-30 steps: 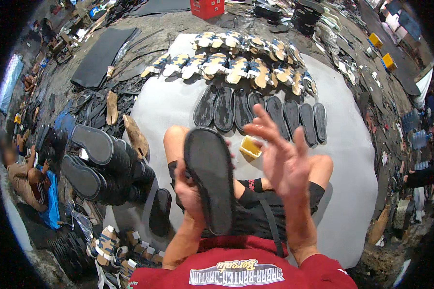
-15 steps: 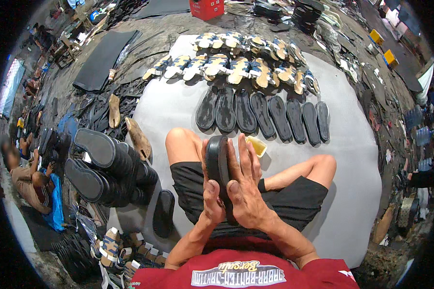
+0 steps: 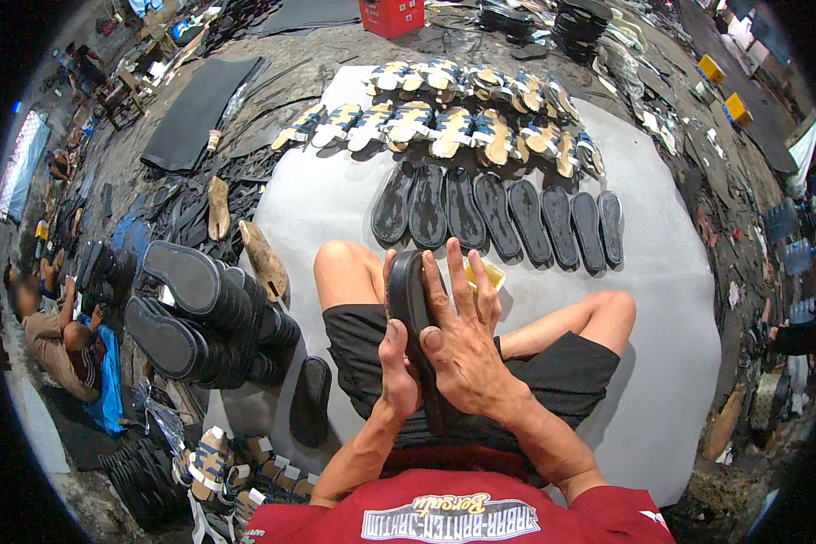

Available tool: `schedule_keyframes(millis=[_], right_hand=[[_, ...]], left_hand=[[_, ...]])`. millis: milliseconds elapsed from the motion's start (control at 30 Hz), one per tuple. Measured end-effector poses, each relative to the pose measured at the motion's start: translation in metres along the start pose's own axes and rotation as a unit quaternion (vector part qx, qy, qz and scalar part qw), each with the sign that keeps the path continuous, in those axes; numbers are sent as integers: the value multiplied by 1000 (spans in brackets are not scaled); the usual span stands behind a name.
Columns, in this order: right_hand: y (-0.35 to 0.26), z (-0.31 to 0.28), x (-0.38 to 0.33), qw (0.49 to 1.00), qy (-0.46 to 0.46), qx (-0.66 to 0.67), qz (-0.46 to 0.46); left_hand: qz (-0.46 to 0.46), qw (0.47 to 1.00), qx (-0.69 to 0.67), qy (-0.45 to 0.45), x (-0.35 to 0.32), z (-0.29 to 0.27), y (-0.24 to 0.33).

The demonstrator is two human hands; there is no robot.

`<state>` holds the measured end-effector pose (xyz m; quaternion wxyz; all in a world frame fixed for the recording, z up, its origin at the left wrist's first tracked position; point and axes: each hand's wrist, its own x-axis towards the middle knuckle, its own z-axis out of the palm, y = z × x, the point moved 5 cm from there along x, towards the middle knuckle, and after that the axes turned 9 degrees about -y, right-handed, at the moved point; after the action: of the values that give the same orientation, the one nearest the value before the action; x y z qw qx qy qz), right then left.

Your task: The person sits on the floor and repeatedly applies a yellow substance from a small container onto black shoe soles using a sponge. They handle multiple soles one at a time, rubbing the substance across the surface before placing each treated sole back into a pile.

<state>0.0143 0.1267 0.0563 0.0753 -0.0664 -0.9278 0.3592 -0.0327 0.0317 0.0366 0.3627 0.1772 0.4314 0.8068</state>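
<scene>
Upright above my lap stands a thick black shoe sole [image 3: 411,313], its edge facing me. My left hand [image 3: 397,381] supports it from the left, thumb up along its side and the fingers mostly hidden behind it. Against its right side lies my right hand [image 3: 471,358], fingers stretched and somewhat spread, thumb on the sole; the two hands clasp it between them. Just past the right fingertips sits a small tub of yellowish stuff [image 3: 491,274], partly covered by them. A row of black soles [image 3: 465,207] with shiny patches lies beyond my knees.
Behind that row are several strapped sandals [image 3: 451,132] on the grey mat [image 3: 666,363]. To my left stand stacked black soles [image 3: 186,276], a single sole [image 3: 310,402] and wooden shoe lasts [image 3: 263,260]. More sandals [image 3: 210,461] lie lower left. Another person [image 3: 63,349] sits at far left.
My right hand has shifted slightly, its fingers now more spread and its thumb lower on the sole. The sole tilts a little more to the left at its top.
</scene>
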Motion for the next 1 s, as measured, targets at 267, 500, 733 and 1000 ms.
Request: schedule_keyframes(millis=[267, 500, 733, 1000], right_hand=[[11, 0, 7, 999, -2, -50, 2], [20, -4, 10, 996, -34, -87, 4], [30, -16, 12, 989, -68, -135, -11], [30, -29, 12, 972, -122, -193, -60]], left_hand=[[6, 1000, 27, -8, 7, -1, 7], [-52, 997, -48, 32, 8, -19, -7], [-121, 975, -189, -15, 10, -6, 4], [-173, 952, -251, 25, 15, -12, 6]])
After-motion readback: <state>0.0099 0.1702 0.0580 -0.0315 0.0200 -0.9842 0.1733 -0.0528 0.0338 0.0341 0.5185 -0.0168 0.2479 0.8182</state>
